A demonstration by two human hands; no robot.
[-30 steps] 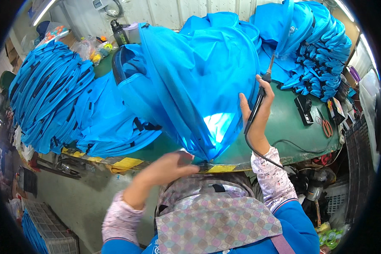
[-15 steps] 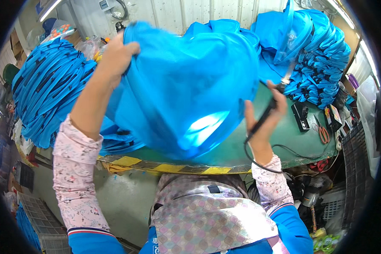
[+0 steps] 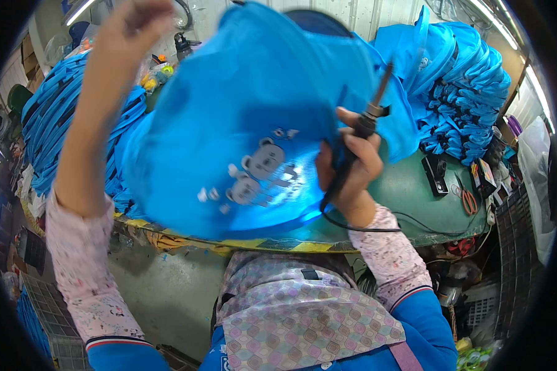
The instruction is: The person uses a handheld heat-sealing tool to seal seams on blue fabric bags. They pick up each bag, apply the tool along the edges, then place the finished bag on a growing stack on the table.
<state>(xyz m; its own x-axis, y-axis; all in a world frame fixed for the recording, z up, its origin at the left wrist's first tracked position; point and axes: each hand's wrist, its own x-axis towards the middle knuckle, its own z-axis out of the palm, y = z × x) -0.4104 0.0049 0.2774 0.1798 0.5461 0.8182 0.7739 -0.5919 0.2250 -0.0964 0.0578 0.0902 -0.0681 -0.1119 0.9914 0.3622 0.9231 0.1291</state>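
Observation:
My right hand (image 3: pixel 360 162) is wrapped round the black handle of a corded soldering iron (image 3: pixel 365 125), its metal tip pointing up and away. Beside that hand stands a big blue fabric piece (image 3: pixel 241 93) with a curved, stiff-looking rim, over the near half of the table. Grey and white cartoon bears (image 3: pixel 265 162) are printed on its lower part. My left hand (image 3: pixel 136 28) is raised at the upper left, apart from the fabric. Motion smears its fingers, so their pose is unclear.
A heap of folded blue fabric hoops (image 3: pixel 62 123) lies left; another blue pile (image 3: pixel 464 80) rises at the right back. On the green table (image 3: pixel 402 191) are a black holder (image 3: pixel 436 174), orange-handled scissors (image 3: pixel 468 199) and the iron's cord (image 3: pixel 424 221). Yellow-black tape (image 3: pixel 278 245) marks the front edge.
My left hand has let go of the fabric's rim and moved up and left. The fabric has turned, bringing the bears into view. My right hand with the soldering iron has shifted left.

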